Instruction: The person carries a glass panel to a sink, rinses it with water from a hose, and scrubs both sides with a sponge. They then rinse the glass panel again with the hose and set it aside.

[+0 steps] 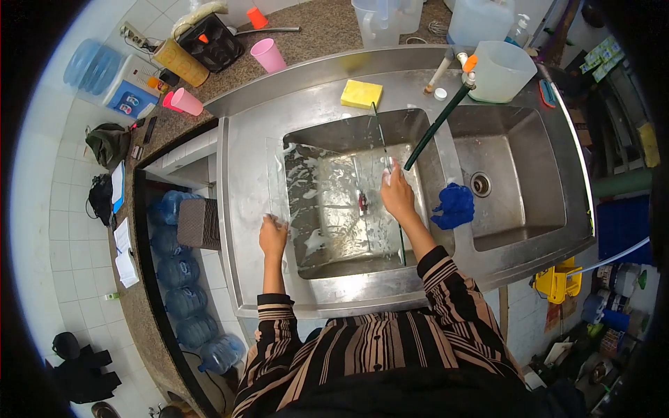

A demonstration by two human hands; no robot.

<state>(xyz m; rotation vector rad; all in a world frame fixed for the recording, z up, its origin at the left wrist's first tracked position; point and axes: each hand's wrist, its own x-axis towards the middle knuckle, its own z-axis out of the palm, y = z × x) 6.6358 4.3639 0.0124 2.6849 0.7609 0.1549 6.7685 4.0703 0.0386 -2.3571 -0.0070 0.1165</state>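
A clear glass pane with soap foam streaked over it spans the left sink basin. My left hand is closed on its left edge, over the steel rim. My right hand pinches the green-tinted right edge, with white foam at the fingertips. A small red object shows in the basin area, too small to name. Right of my right hand, a blue cloth lies on the divider between basins. A yellow sponge rests on the back ledge.
A dark green tap hose slants down close to my right hand. The right basin has a drain. Behind stand a translucent jug, a pitcher and a pink cup. Several water bottles sit below the left counter.
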